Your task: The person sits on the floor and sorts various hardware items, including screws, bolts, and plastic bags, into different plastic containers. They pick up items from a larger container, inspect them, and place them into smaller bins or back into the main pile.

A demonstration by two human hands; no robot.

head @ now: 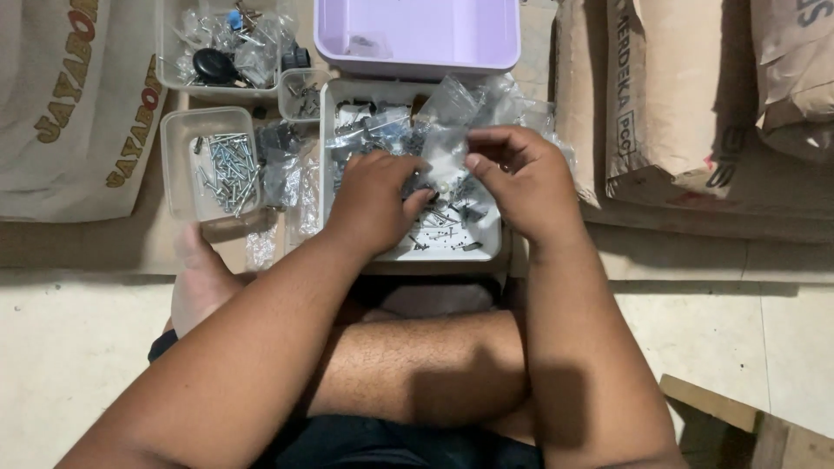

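- The tub (417,54) at the top is pale lilac, plain inside.
- The tray (486,247) under the hands is white, sprinkled with silver-grey screws (443,221).
- The small bags (456,108) are clear plastic with dark grey contents.
- The box (178,165) on the left is clear, frosted, holding shiny silver screws.
- A round knob (213,65) in the upper clear box is black, with a blue piece (234,17) near it.
- The sacks (686,95) are brown paper with dark print.
- The floor (69,347) is cream.
- The shorts (391,443) are black.

left hand (373,195) fingers curled, right hand (521,178) pinching
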